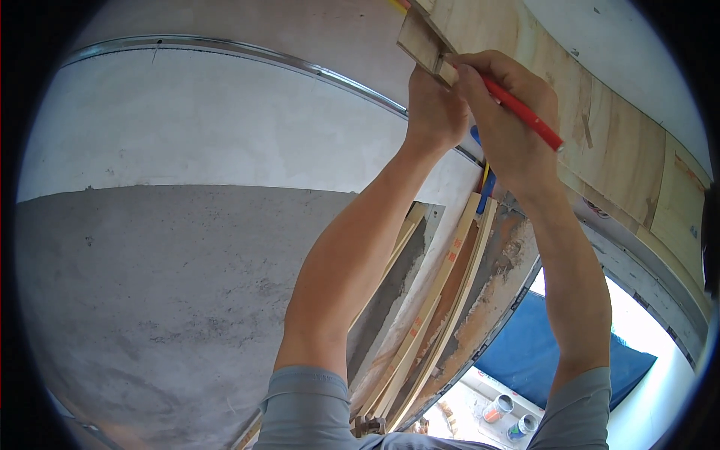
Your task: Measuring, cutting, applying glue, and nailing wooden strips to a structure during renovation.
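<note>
Right hand clamps one pencil; left hand touches one board, grip impossible to tell; two cans below.

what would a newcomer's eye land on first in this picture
Probably the bright red pencil in the right grip, above and right of centre, with its front end close to a small wood piece at the top. Next might come the blue sheet at the lower right, then the long pale wood strips slanting through the lower middle.
</note>
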The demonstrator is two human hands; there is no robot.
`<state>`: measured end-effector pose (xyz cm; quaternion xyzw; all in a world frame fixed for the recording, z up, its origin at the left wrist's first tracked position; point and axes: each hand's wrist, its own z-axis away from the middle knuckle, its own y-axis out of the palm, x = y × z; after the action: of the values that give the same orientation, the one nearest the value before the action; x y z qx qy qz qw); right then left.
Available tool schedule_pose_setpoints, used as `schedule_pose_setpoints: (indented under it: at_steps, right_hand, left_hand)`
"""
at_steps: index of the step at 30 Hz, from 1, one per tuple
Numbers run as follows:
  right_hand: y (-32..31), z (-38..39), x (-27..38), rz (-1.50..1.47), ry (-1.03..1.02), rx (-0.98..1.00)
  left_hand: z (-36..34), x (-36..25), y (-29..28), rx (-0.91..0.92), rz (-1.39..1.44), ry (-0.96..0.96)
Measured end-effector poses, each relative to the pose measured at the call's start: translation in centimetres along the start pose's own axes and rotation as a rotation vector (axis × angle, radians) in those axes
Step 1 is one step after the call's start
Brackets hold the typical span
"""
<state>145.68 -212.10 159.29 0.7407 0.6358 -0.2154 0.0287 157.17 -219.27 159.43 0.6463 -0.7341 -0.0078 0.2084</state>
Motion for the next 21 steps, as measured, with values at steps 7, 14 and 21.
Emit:
schedule_pose_setpoints:
  at_steps: [7, 14, 21]
  right_hand:
    - [2.2, 0.2, -2.0, 0.326, -0.322, -0.094]
    - [1.5, 0.6, -0.9, 0.219, -0.316, -0.090]
    - [-1.5, 3.3, 2.4, 0.026, 0.079, 0.061]
  left_hand:
    - [-0.1, 0.5, -1.0, 0.074, 0.289, -0.013]
    - [0.3, -0.7, -0.8, 0.110, 0.057, -0.033]
    - [-0.3, -0.5, -1.1, 0.087, -0.196, -0.138]
